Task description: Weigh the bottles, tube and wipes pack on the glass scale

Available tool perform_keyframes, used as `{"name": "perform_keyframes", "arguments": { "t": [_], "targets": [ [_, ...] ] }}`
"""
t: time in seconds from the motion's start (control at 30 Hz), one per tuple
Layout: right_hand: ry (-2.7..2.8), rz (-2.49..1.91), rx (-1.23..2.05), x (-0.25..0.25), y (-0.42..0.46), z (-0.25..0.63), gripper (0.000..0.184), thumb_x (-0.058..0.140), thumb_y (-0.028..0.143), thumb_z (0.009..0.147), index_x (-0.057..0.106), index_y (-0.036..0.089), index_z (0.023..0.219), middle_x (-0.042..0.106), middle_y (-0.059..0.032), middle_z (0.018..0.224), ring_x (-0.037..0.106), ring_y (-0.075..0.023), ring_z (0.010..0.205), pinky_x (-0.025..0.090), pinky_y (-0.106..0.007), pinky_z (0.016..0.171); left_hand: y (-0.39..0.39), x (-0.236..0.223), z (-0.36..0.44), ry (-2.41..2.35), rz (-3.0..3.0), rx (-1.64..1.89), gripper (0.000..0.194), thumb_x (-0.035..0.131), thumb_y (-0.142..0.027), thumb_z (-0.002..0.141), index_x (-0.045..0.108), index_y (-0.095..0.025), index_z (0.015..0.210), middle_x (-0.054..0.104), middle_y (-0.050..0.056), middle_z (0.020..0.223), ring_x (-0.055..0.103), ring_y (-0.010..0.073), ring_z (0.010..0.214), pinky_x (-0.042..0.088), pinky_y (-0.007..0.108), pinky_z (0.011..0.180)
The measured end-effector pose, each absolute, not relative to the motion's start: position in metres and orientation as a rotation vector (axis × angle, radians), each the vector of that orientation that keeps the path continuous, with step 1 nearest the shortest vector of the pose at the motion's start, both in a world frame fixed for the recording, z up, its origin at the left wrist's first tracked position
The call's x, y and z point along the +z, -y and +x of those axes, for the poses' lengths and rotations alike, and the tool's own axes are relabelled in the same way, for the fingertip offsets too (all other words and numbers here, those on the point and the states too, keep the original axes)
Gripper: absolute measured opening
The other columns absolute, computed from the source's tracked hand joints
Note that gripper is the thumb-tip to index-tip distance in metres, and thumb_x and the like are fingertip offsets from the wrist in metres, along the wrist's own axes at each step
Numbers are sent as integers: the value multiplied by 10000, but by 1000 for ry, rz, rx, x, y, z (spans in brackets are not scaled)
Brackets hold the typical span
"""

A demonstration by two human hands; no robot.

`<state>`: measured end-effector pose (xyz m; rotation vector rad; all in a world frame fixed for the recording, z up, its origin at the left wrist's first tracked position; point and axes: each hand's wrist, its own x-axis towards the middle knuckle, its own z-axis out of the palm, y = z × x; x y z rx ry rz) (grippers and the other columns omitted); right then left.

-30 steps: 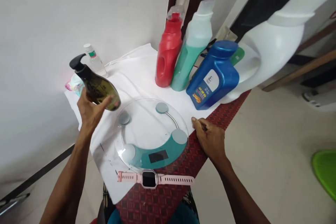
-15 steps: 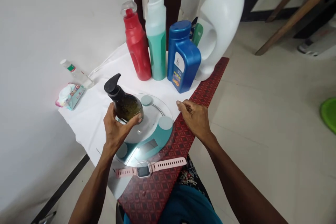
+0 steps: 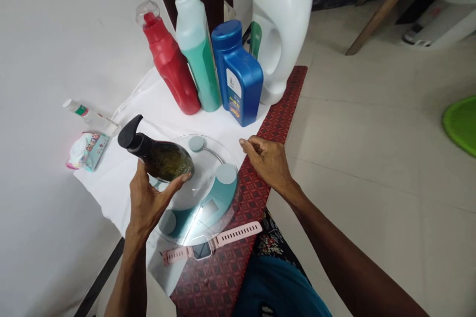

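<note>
My left hand (image 3: 150,200) grips a dark, see-through pump bottle (image 3: 167,161) low on its body, thumb across the front. The bottle leans left, its black pump head (image 3: 130,132) at the top, over a round glass scale (image 3: 219,193) with teal and grey pads. I cannot tell whether its base touches the glass. Closed, with the fingers curled in and nothing seen in them, my right hand (image 3: 269,161) is by the table's right edge, just right of the scale. A pink-strapped smartwatch (image 3: 202,248) lies at the scale's near edge.
Behind the scale stand a red bottle (image 3: 173,67), a green liquid bottle (image 3: 203,64), a blue bottle (image 3: 241,79) and a large white jug (image 3: 293,25). A small clear bottle (image 3: 92,119) and a wipes pack (image 3: 89,151) are at left. White cloth (image 3: 137,104) partly covers the red-patterned table (image 3: 219,282).
The view has shifted, and things on the table sit a little further left. The pump bottle leans further left in my left hand. My right hand keeps its curled shape near the edge.
</note>
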<state>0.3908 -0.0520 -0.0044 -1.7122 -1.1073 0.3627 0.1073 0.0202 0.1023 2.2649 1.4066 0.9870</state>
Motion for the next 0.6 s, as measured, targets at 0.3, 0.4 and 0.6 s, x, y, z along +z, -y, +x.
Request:
{"name": "perform_keyframes", "arguments": {
  "t": [0.3,0.4,0.6],
  "targets": [
    [1096,-1668,360,-3,50,392,513,522,557,1043,508,244,637,457,37,541,421,-128,522,319,-312,618,-28,119,152,-1286,2077,1192,508,973,-535,699,734,-225,1023,808,74,980,796,302,860,705,496,775],
    [1081,-1647,372,-2,50,393,540,506,598,1046,508,243,640,486,29,551,447,-128,530,327,-310,618,-43,127,186,-1139,2070,1241,505,973,-504,716,736,-210,1051,807,84,1016,800,296,920,706,479,823],
    [1055,-1629,400,0,52,393,549,503,605,1044,458,249,628,444,34,542,442,-130,545,308,-305,598,-93,102,253,-967,2082,1167,549,971,-493,726,689,-206,1098,804,72,1056,785,261,925,684,425,825]
  ]
}}
